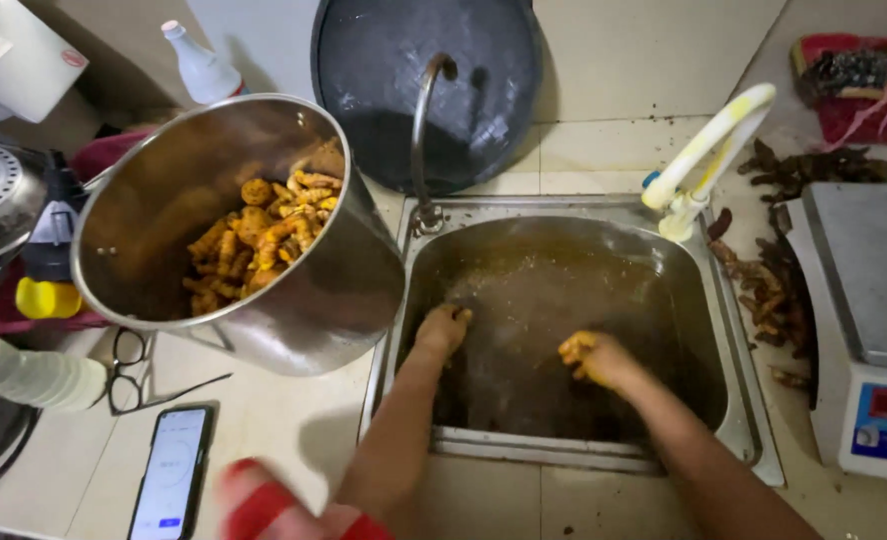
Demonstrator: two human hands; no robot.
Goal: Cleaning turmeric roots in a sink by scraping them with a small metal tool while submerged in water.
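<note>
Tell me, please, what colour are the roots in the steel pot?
Orange-yellow roots, seen in the head view.

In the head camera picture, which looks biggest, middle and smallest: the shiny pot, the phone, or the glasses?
1. Steel pot, by far the largest, though it sits nearer the camera.
2. Phone.
3. Glasses; their frame looks close to the phone in size, so the last two places are unsure.

A tiled counter (604, 150) is carrying a steel pot (254, 290), eyeglasses (129, 375), a smartphone (172, 470), a digital scale (869, 330) and loose roots (769, 290) beside the sink (734, 330).
</note>
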